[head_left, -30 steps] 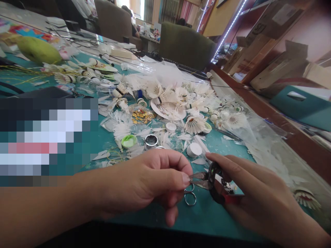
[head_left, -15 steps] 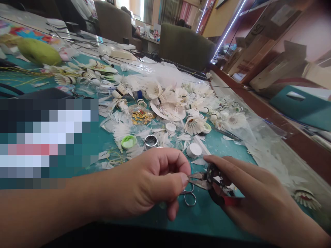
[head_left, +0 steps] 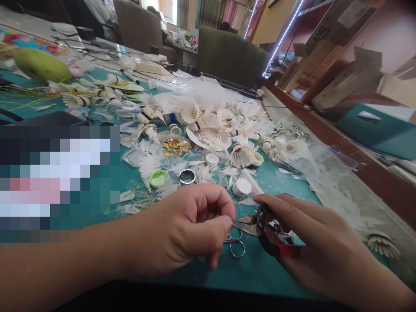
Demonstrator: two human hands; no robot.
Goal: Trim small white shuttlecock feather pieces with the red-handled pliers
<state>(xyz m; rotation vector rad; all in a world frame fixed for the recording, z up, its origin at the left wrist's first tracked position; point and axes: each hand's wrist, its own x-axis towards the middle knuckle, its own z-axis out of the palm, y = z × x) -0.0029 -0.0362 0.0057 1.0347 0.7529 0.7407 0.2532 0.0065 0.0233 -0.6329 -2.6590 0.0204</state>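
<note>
With thumb and forefinger pinched together, my left hand (head_left: 198, 229) holds something too small to make out. My right hand (head_left: 321, 242) is wrapped round pliers (head_left: 264, 229) with dark and red handles, jaws pointing left. The tips of the jaws meet the left fingertips, and whether they grip anything there is hidden. Below them, partly behind the left fingers, lie small scissors (head_left: 237, 248) with metal finger loops. A round white lid (head_left: 242, 187) and a white feather piece (head_left: 248, 201) rest just beyond the pliers.
Shuttlecocks (head_left: 242, 154) and loose feathers cover the green mat beyond my hands. Among them are a green paint pot (head_left: 159, 178), a black paint pot (head_left: 187, 176), gold beads (head_left: 175, 146) and a white plate (head_left: 208, 138). Plastic sheeting (head_left: 334, 186) lies right; a teal box (head_left: 378, 130) stands farther right.
The whole view has shifted slightly, so things appear a little further left and higher. My hands and the pliers keep nearly the same pose, tips still together.
</note>
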